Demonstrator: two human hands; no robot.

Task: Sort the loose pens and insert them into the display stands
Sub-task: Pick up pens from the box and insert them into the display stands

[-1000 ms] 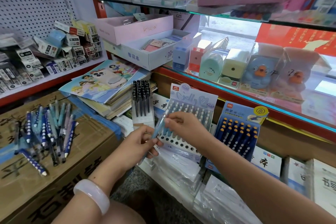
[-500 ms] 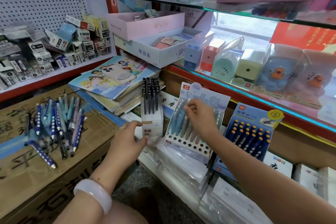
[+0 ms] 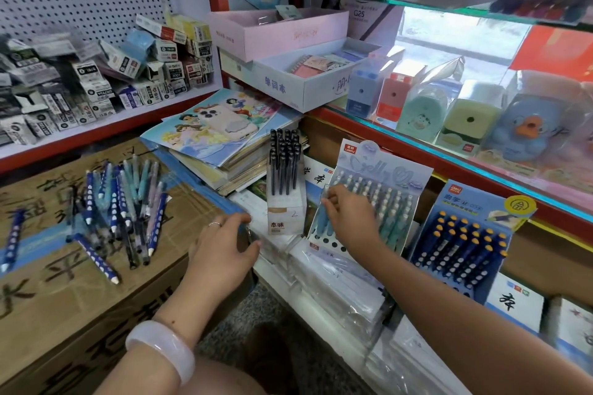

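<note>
The right hand [image 3: 348,221] pinches a pale blue pen [image 3: 322,218] by its upper end and holds it at the left edge of the pale stand [image 3: 382,176], with the tip down among the holes; whether the pen is fully seated cannot be told. The left hand [image 3: 221,247] rests with loosely curled fingers at the corner of the cardboard box [image 3: 64,298], beside the white stand of black pens [image 3: 285,189], and appears to hold nothing. The pale stand carries several rows of pens, with open holes visible along its lower left. The dark blue stand [image 3: 465,234], just to the right, appears largely filled. A pile of loose pens [image 3: 118,212] lies on the box top, mixing dark blue dotted pens with pale blue and teal ones, and one dotted pen [image 3: 12,237] lies apart at the far left. Judged from this, the task is roughly midway: one pen is going in, and the pile remains to be sorted by type and inserted.
</note>
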